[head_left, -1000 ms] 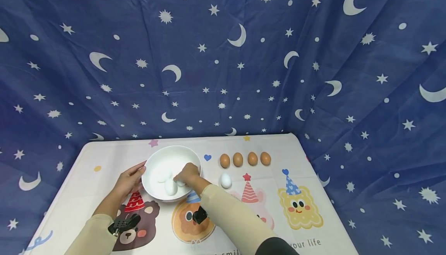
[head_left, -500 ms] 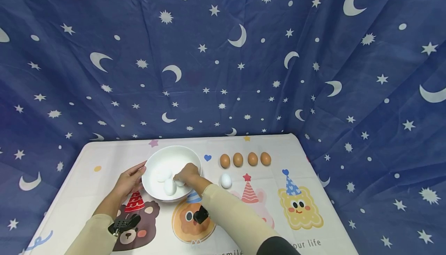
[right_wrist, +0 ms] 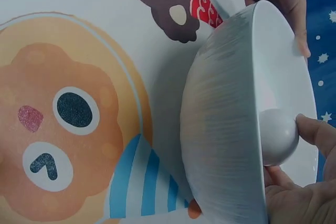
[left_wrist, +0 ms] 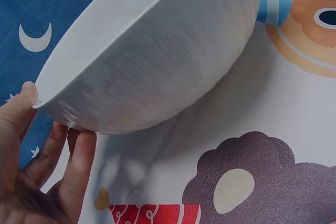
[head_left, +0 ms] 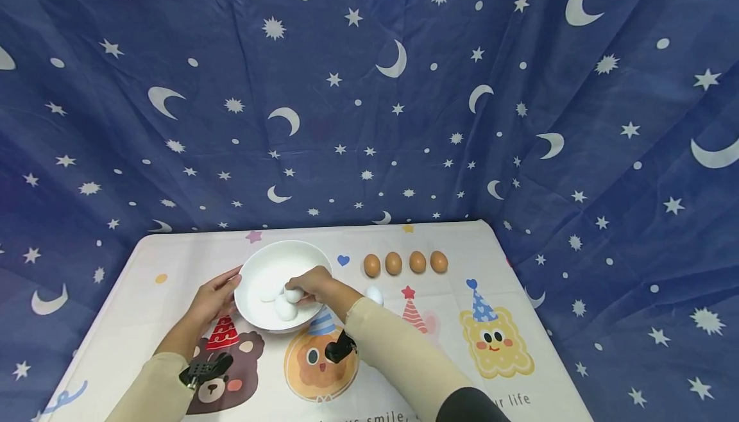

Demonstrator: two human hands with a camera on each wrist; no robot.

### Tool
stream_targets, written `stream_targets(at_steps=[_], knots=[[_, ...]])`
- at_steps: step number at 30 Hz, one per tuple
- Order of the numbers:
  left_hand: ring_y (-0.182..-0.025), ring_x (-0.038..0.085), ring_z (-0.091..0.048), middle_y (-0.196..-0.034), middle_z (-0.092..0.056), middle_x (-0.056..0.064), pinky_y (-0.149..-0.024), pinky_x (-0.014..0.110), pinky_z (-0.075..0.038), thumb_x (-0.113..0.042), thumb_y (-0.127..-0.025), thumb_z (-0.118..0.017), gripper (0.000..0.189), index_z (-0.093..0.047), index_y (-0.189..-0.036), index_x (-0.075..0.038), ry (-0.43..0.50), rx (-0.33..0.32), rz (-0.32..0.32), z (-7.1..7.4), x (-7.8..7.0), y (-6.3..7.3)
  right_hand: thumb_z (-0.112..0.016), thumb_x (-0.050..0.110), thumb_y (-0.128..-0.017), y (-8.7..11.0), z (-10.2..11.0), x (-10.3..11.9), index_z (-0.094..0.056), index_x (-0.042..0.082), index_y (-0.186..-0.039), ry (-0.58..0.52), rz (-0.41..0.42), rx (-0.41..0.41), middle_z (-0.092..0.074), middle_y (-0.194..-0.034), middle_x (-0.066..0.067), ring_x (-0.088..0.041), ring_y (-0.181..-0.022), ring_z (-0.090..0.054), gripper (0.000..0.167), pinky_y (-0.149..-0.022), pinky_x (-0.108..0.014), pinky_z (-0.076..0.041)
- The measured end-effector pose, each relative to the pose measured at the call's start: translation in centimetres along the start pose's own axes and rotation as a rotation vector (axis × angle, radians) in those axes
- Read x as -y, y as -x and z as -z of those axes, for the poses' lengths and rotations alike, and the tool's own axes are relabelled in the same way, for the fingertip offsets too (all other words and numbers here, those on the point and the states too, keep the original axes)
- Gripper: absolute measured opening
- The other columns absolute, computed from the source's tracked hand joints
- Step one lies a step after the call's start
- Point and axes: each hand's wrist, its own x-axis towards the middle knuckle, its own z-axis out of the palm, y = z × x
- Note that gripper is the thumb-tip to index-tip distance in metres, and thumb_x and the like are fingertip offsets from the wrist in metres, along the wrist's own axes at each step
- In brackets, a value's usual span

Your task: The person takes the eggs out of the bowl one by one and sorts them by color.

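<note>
Gripping the bowl [head_left: 274, 256] with left hand [head_left: 210, 300] and pinching a white egg [head_left: 294, 295] inside with right hand [head_left: 314, 282], I'm judging it slick, fragile, best held round its middle.

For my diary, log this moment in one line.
left grip: holding bowl; right grip: holding white egg inside bowl; table: four brown eggs, lone white egg

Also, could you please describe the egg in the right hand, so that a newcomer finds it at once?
On the white table, find the big white bowl, its rim held by the left hand. Inside it is the right hand, pinching a white egg. Unlike the other white eggs in the bowl, this one is held.
</note>
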Motion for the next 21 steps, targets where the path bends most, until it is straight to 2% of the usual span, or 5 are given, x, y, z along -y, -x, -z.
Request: stream_targets(at_steps=[4, 7, 12, 15, 21], knots=[[-0.104, 0.011, -0.066, -0.155, -0.032, 0.025, -0.082, 0.027, -0.060, -0.048, -0.101, -0.049, 0.065, -0.031, -0.155, -0.016, -0.006, -0.001, -0.002, -0.1, 0.0, 0.0, -0.078, 0.007, -0.079, 0.1, 0.5, -0.2, -0.066, -0.005, -0.101, -0.049, 0.026, 0.065, -0.063, -0.082, -0.011, -0.026, -0.075, -0.073, 0.028, -0.079, -0.037, -0.062], [-0.102, 0.010, -0.066, -0.155, -0.032, 0.025, -0.082, 0.027, -0.060, -0.049, -0.100, -0.050, 0.066, -0.031, -0.155, -0.016, -0.007, 0.002, -0.001, 0.0, 0.1, -0.2, -0.076, 0.008, -0.081, 0.3, 1.2, -0.4, -0.070, -0.004, -0.099, -0.075, 0.060, 0.158, -0.066, -0.081, -0.010, -0.019, -0.067, -0.070, 0.023, -0.081, -0.037, -0.061], [-0.098, 0.005, -0.065, -0.155, -0.032, 0.025, -0.081, 0.026, -0.061, -0.050, -0.100, -0.051, 0.068, -0.031, -0.155, -0.016, -0.007, 0.006, 0.001, 0.2, 0.1, -0.4, -0.072, 0.008, -0.084, 0.5, 2.3, -0.7, -0.071, -0.002, -0.100, -0.115, 0.107, 0.305, -0.067, -0.077, -0.007, -0.011, -0.058, -0.065, 0.019, -0.066, -0.026, -0.062], [-0.094, 0.002, -0.064, -0.155, -0.033, 0.024, -0.081, 0.026, -0.060, -0.051, -0.099, -0.051, 0.068, -0.032, -0.154, -0.017, -0.005, 0.001, 0.009, 0.1, 0.1, -0.4, -0.072, 0.007, -0.084, 0.7, 2.7, -0.9, -0.069, -0.001, -0.104, -0.152, 0.106, 0.344, -0.067, -0.078, -0.006, -0.011, -0.061, -0.066, 0.022, -0.063, -0.023, -0.062], [-0.092, 0.001, -0.064, -0.155, -0.032, 0.024, -0.081, 0.026, -0.061, -0.051, -0.099, -0.051, 0.069, -0.032, -0.154, -0.016, 0.003, 0.004, 0.006, 0.1, 0.2, -0.3, -0.071, 0.007, -0.086, 1.5, 3.6, -1.4, -0.062, -0.004, -0.120, -0.172, 0.122, 0.367, -0.068, -0.093, -0.010, -0.016, -0.079, -0.070, 0.037, -0.071, -0.028, -0.062]])
